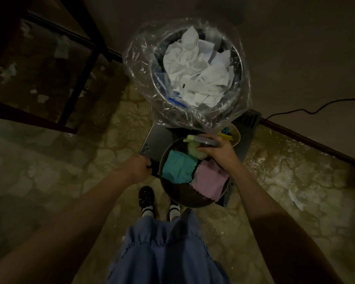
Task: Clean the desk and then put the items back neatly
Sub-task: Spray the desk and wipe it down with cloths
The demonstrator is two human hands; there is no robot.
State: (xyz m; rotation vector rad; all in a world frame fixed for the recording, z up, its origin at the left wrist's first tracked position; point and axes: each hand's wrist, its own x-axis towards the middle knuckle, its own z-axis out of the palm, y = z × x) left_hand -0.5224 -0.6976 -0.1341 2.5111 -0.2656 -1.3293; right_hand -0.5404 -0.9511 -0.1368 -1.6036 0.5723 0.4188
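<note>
I stand over a dim floor, holding a stack of things in front of me. My left hand (140, 168) grips the left edge of a grey laptop (158, 140) held flat. On the laptop sits a round dark bowl (184, 198) with a teal cloth (178, 168), a pink cloth (210, 181) and a pale green cloth (195, 151) in it. My right hand (218, 152) grips a clear bottle with a pale green cap (201, 139) over the bowl's far rim. A second, pale bowl (235, 134) with yellow and blue items lies behind my right hand.
A waste bin (190, 72) lined with a clear bag and full of crumpled white tissue stands just beyond the laptop. A dark table frame (74, 111) is at the left. A black cable (307, 111) runs along the wall at right. My shoes (146, 197) are below.
</note>
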